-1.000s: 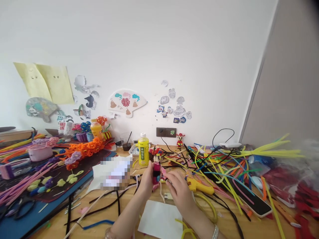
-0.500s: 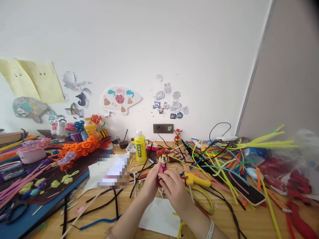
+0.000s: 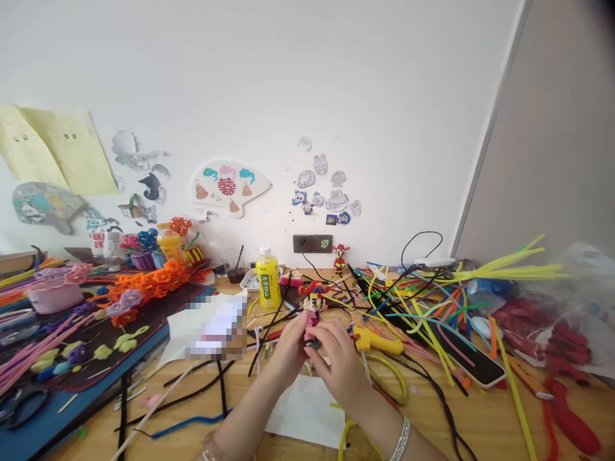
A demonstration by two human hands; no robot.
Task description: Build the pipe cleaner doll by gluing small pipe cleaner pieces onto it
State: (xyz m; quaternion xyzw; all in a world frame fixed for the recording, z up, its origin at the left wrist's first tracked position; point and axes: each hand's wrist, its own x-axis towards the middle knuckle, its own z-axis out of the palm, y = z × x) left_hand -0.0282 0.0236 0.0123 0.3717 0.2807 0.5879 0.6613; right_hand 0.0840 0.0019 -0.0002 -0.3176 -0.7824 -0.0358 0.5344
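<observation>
Both hands hold a small fuzzy figurine (image 3: 314, 306) with a red and blue hat, a pale face with black marks and a pink body. My left hand (image 3: 289, 339) is closed on its left side. From the right, my right hand (image 3: 337, 351) has thumb and fingers closed on the lower body, which is partly hidden by the fingers. Below the hands a white paper sheet (image 3: 305, 416) lies on the wooden table. A yellow glue gun (image 3: 378, 342) rests just right of my right hand.
A yellow drink bottle (image 3: 268, 282) stands behind the hands, with a similar red-hatted figurine (image 3: 340, 258) by the wall. Pipe cleaners (image 3: 437, 301) are heaped at right beside a black phone (image 3: 471, 358). Orange fuzzy flowers (image 3: 154, 288), scissors (image 3: 26, 403) and a blue mat (image 3: 100, 397) occupy the left.
The figurine's face and pink body show more plainly between the hands. My right fingers have spread a little around its lower body. The whole view has shifted slightly.
</observation>
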